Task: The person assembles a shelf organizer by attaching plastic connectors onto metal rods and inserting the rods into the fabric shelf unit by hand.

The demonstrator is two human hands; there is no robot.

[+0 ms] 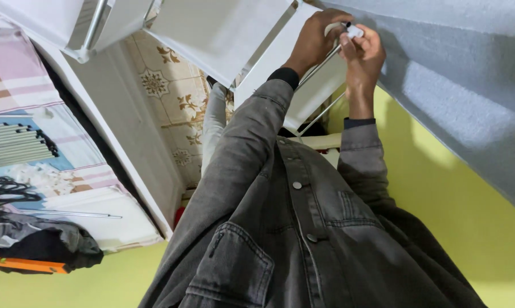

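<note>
A striped pink and blue bedsheet (52, 137) lies at the left. On it rest a bundle of grey metal rods (12, 145), one loose thin rod (69, 214), and a heap of dark clothes (40, 242) beside an orange bar (23, 264). Patterned floor tiles (166, 97) show between white panels (126, 131). A yellow-green wall (457, 205) fills the right.

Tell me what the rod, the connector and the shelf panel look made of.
Rod: likely metal, thin, straight, silvery sheen. Connector: probably white plastic, small moulded piece pinched by both hands. Shelf panel: flat, matt white sheet, perhaps plastic or fabric; cannot tell.
</note>
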